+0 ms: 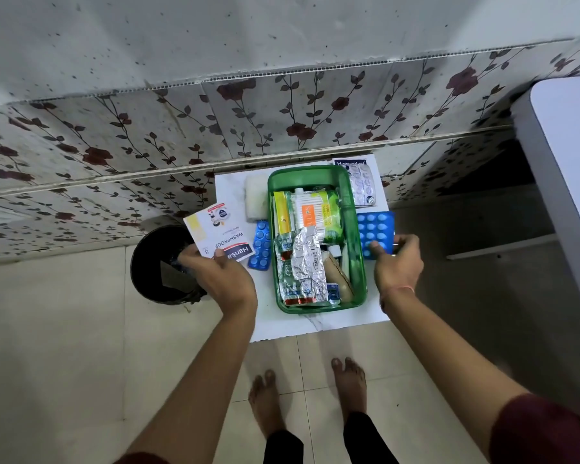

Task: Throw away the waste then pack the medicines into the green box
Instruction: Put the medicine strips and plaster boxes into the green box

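A green box [357, 262] stands on a small white table [315, 324], filled with strips, packets and tubes. My left hand [220, 274] holds a white plaster packet [216, 231] at the table's left edge, beside a black bin [158, 262]. My right hand [399, 262] grips a blue pill strip [375, 229] just right of the box. Another blue strip [261, 246] lies left of the box. A white pad [256, 197] lies at the back left, and a silver strip [364, 189] and a plaster box [350, 162] lie at the back right.
The black bin stands on the tiled floor left of the table, against a flowered wall. A pale table or counter [566, 169] stands at the right. My bare feet [308, 393] are just in front of the table.
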